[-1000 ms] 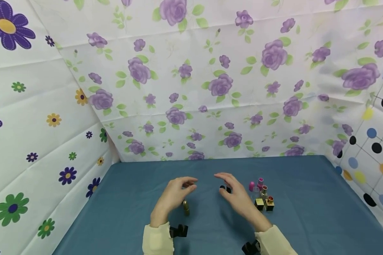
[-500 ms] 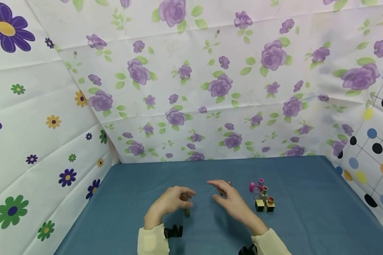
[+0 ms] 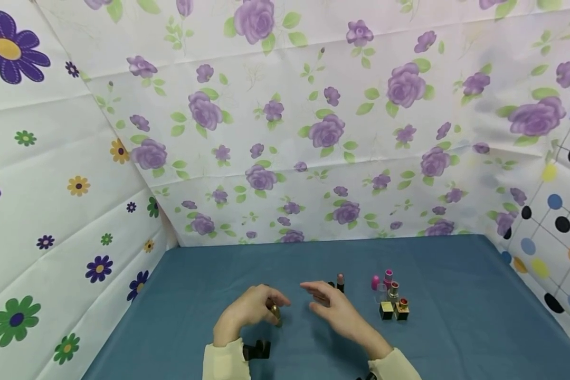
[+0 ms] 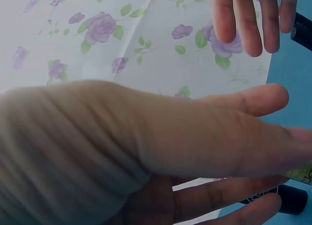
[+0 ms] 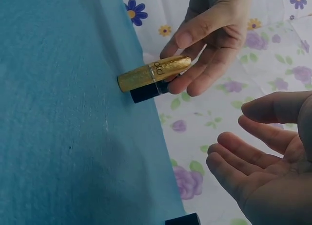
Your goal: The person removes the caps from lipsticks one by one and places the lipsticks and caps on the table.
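My left hand [image 3: 254,306] is around the upper part of an upright gold lipstick tube [image 5: 139,78], its thumb and fingers spread on either side. In the right wrist view the thumb stands apart from the tube, with other fingertips right beside it. A black lipstick tube [image 5: 146,92] stands close against the gold one, its upper end partly hidden by the left fingers. My right hand [image 3: 334,311] hovers over the cloth with relaxed fingers and holds nothing. Just beyond it stand an uncapped black lipstick with a nude-brown tip [image 3: 340,283] and a black cap [image 3: 331,284], partly hidden.
To the right stand a pink cap [image 3: 375,282], a pink lipstick [image 3: 388,277], a shiny metallic lipstick [image 3: 393,290], a clear cap [image 3: 381,292], a gold square cap [image 3: 386,310] and a gold square lipstick [image 3: 401,310]. Blue cloth [image 3: 456,327] covers the table; patterned sheets [image 3: 285,132] enclose it.
My left hand has come down and back, closer around the gold tube. My right hand has drawn back and slightly left, uncovering the nude-brown lipstick. The tubes stay put.
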{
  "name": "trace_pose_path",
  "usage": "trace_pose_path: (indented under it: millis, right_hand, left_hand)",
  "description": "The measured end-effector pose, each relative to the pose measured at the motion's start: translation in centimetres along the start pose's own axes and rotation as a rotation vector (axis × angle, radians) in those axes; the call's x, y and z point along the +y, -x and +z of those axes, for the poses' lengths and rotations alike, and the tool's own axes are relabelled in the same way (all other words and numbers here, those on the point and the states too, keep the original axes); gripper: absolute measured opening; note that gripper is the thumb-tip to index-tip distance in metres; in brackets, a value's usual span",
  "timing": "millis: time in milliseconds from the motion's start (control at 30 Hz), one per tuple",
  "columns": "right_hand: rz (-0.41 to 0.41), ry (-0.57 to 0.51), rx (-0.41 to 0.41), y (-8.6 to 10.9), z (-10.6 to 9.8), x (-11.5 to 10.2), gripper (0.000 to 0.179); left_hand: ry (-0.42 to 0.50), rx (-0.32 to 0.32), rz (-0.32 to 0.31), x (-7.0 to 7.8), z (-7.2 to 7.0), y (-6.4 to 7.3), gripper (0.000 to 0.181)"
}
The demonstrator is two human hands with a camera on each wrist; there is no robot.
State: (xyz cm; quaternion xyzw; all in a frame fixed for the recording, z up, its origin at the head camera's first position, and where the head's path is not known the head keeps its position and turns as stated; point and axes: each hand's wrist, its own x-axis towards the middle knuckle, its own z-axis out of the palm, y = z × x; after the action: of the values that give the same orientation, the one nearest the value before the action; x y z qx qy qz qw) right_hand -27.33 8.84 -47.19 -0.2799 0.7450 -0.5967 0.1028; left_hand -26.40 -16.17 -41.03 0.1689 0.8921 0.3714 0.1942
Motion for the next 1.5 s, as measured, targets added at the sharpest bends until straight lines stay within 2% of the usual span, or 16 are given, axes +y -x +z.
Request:
trace_pose_path:
  millis: [200,367,500,700,900,1267,1500]
  right_hand:
    - [0.052,-0.075,0.001,-0.4,0.0,0.5,0.047]
    - [0.102,-0.13,-0.017,-0.5,0.0,1.0,0.048]
    - [0.119,-0.136,-0.02,-0.4,0.1,1.3,0.047]
    - [0.127,-0.149,-0.024,-0.3,0.1,1.4,0.045]
    - [0.141,-0.209,-0.027,-0.2,0.0,1.5,0.047]
    - [0.164,-0.219,-0.028,-0.2,-0.5,1.3,0.046]
    - [0.177,-0.194,-0.031,-0.1,-0.6,1.4,0.05]
  left_hand:
    - [-0.017,0.018,0.006,-0.5,-0.1,-0.1,0.036]
    - [-0.01,0.049,-0.017,-0.7,0.0,-0.3,0.027]
    - [-0.021,0.082,-0.007,-0.8,0.3,-0.5,0.022]
    - [-0.023,0.127,0.032,-0.9,0.5,-0.8,0.019]
    - [-0.009,0.188,0.109,-0.6,0.8,-1.2,0.021]
    - [0.007,0.341,0.194,0.6,1.4,-2.1,0.023]
    - [0.029,0.353,0.229,1.2,2.0,-2.8,0.025]
